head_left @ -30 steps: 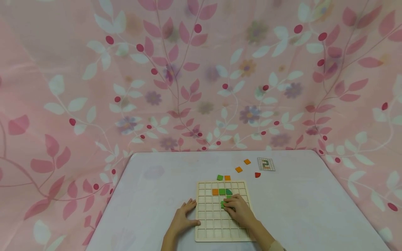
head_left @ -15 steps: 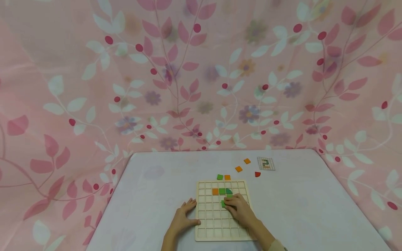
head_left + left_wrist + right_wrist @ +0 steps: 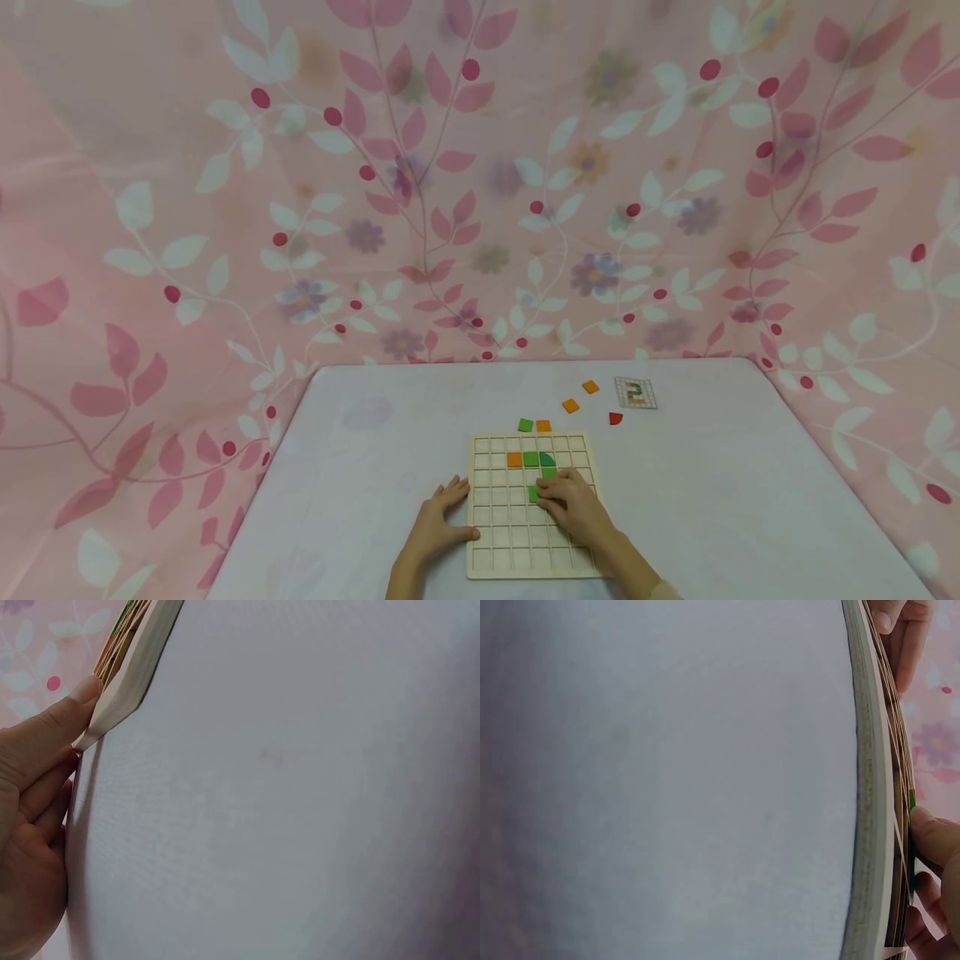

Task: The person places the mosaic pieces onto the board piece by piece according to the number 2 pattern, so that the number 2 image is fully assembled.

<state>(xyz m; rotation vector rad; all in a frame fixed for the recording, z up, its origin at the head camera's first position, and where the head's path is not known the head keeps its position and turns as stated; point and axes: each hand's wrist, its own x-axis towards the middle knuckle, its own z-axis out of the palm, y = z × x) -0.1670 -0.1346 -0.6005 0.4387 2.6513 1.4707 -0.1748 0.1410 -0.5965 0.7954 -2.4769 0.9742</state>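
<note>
A square wooden grid board [image 3: 498,533] lies on the table. An orange tile [image 3: 513,460], a green tile [image 3: 531,459] and a teal quarter-round tile [image 3: 547,459] form a row in its upper part, with another green tile [image 3: 550,473] below. My right hand [image 3: 576,507] pinches at a green tile [image 3: 535,493] lower down on the grid; its fingers hide part of the cells there. At the board's left side rests my left hand [image 3: 437,525], fingers extended along the edge, the thumb [image 3: 86,691] touching the rim.
Beyond the board lie a loose green tile [image 3: 526,425], several orange tiles [image 3: 543,426] and a red quarter-round tile [image 3: 616,418]. A gridded pattern card [image 3: 636,392] sits at the back right. A floral cloth [image 3: 480,208] hangs behind the white table [image 3: 360,467].
My right hand has shifted slightly toward me, uncovering more of the green tile below the teal one. The left hand has stayed at the board's edge.
</note>
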